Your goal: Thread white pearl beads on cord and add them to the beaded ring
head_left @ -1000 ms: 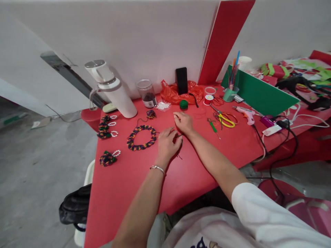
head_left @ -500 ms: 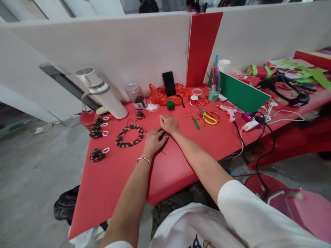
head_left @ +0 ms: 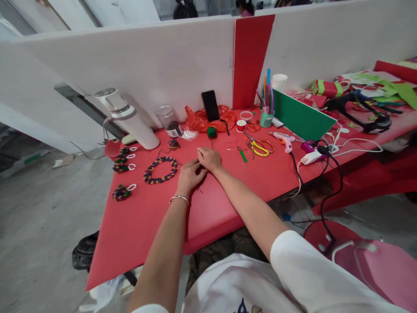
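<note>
My left hand point(head_left: 190, 175) and my right hand point(head_left: 209, 159) meet over the red table, fingers bent together. A bit of dark yarn shows beneath them; what the fingertips pinch is too small to make out. Left of my hands lies a braided multicoloured ring point(head_left: 160, 170), with a thread running from it toward my left hand. Behind my hands sits a green yarn ball point(head_left: 211, 132), its strand trailing toward my right hand. A small bundle of dark yarn point(head_left: 173, 144) rests behind the ring.
Braided pieces with white beads point(head_left: 121, 192) lie at the left, near a white bottle point(head_left: 140, 128). Behind are a jar point(head_left: 169, 121) and a phone point(head_left: 210, 105) on a red bag. To the right are yellow-handled scissors point(head_left: 260, 148), a pink glue gun point(head_left: 284, 141) and a green board point(head_left: 299, 115).
The view has shifted slightly, so most things appear a little farther left. My hands stay together in nearly the same place on the table.
</note>
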`<state>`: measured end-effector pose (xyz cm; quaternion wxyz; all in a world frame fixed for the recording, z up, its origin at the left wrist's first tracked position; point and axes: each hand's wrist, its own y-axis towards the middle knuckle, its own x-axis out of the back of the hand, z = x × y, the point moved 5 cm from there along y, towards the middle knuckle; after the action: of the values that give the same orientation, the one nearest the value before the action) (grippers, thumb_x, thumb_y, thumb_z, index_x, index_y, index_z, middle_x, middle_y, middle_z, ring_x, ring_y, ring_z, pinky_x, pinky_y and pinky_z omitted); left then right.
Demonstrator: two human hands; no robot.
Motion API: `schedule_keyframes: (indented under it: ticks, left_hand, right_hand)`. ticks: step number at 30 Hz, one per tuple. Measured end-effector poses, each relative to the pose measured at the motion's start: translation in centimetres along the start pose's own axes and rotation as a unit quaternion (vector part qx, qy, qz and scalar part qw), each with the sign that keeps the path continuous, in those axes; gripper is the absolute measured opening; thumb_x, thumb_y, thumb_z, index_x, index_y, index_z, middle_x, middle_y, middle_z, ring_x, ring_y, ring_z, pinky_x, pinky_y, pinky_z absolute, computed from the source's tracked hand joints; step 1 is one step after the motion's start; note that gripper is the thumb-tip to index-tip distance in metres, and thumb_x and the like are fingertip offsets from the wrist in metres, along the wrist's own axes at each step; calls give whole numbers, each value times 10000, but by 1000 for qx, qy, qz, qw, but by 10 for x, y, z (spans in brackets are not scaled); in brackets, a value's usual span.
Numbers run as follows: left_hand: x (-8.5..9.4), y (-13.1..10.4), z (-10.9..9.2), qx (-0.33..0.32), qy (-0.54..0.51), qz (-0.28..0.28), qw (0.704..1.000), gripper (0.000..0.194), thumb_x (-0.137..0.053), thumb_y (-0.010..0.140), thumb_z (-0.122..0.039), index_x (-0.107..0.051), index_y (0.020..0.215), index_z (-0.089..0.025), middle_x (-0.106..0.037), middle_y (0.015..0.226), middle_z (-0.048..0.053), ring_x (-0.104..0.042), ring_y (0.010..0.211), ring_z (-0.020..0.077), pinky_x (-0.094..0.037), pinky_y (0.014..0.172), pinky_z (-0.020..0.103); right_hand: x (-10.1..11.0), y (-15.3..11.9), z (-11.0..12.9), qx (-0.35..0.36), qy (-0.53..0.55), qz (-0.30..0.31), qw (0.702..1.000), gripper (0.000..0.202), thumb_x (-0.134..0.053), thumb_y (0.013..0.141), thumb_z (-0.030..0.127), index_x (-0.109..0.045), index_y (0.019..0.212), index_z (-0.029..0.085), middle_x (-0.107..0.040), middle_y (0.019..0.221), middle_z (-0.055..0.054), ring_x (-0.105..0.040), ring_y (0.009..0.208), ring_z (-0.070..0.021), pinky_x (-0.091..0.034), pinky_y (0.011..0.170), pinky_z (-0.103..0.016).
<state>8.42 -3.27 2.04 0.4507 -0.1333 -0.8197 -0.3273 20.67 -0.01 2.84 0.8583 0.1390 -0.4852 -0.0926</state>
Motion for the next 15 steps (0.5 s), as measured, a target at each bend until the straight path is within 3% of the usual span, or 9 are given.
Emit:
schedule_keyframes:
  ticks: [15]
  left_hand:
    - [2, 0, -3, 32, -24, -2, 999, 302, -585, 880, -297, -781, 1100, -230, -765, 1225, 91, -700, 1141, 265, -539, 1050, 418]
  right_hand:
    - [7, -24, 1, 15, 33, 3, 999, 342, -477, 1044, 253, -696, 1306, 247, -743, 1274, -62, -682, 1148, -184, -498, 973, -280]
